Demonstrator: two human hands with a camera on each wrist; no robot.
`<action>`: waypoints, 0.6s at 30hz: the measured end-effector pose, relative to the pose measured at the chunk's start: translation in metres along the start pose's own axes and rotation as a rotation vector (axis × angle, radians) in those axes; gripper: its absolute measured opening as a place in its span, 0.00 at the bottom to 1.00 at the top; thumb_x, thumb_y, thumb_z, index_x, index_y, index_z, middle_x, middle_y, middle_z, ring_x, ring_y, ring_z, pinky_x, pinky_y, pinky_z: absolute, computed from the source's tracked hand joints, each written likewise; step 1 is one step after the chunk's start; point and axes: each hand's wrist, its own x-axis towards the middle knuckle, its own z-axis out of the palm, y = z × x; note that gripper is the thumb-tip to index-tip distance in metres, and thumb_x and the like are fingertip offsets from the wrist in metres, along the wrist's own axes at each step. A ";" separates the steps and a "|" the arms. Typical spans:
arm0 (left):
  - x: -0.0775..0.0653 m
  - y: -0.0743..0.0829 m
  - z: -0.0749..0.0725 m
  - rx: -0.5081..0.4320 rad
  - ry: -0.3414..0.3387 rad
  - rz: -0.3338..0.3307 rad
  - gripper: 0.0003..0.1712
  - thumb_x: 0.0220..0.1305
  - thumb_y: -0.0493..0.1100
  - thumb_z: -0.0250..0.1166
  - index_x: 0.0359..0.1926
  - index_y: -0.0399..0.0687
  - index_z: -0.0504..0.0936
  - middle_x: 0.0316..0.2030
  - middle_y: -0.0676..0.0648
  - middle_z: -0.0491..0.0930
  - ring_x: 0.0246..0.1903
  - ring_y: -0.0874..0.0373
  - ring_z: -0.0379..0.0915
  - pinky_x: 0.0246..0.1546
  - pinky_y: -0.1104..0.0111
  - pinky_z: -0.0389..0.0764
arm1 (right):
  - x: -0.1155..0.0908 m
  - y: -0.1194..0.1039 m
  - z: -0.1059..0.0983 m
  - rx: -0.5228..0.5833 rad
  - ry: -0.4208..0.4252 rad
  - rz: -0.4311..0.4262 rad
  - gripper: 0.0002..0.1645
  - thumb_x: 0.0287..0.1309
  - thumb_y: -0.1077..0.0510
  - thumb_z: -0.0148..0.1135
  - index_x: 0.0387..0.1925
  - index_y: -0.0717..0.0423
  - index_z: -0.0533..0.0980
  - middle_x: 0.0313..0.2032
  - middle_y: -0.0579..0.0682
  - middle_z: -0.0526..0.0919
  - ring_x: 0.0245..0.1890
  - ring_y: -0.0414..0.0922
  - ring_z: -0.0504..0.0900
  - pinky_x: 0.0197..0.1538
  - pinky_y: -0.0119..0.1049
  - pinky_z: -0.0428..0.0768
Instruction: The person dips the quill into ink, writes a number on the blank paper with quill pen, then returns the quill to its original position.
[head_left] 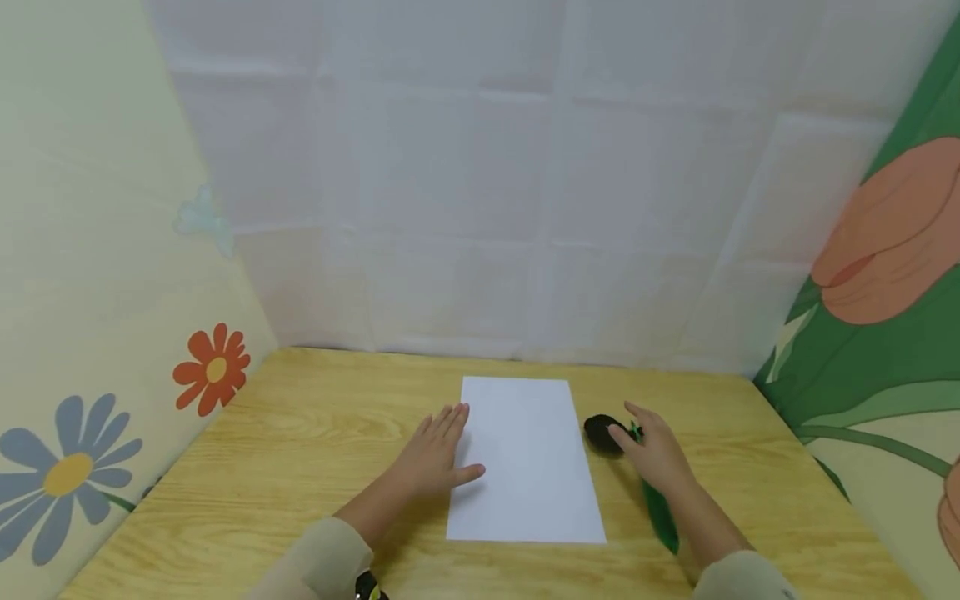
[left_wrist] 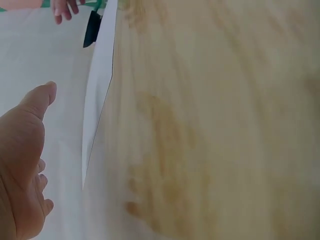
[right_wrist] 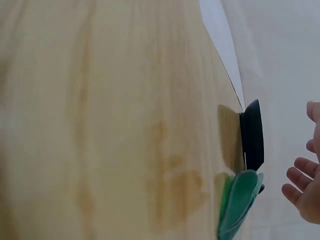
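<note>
A white sheet of paper lies on the wooden table. My left hand is over its left edge, fingers straight and thumb spread to the right; the left wrist view shows that hand holding nothing. To the right of the sheet is a round, flat black piece with a long green part running toward me. Above where the two meet hovers my right hand, thumb and fingers apart, hiding some of the green. The right wrist view has a gap between this hand and the green leaf-like part.
Wood-grain tabletop extends on both sides of the sheet. Behind it hangs a creased white cloth. Flower-printed cloths stand along the left and right sides. A small black and yellow object shows beside my left sleeve.
</note>
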 end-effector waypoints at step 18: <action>-0.019 0.002 0.023 -0.051 -0.035 0.060 0.56 0.61 0.68 0.59 0.75 0.34 0.51 0.76 0.38 0.52 0.76 0.41 0.45 0.74 0.44 0.49 | -0.020 0.028 -0.012 0.129 0.009 0.190 0.38 0.71 0.42 0.51 0.71 0.62 0.61 0.63 0.67 0.68 0.59 0.60 0.71 0.55 0.52 0.77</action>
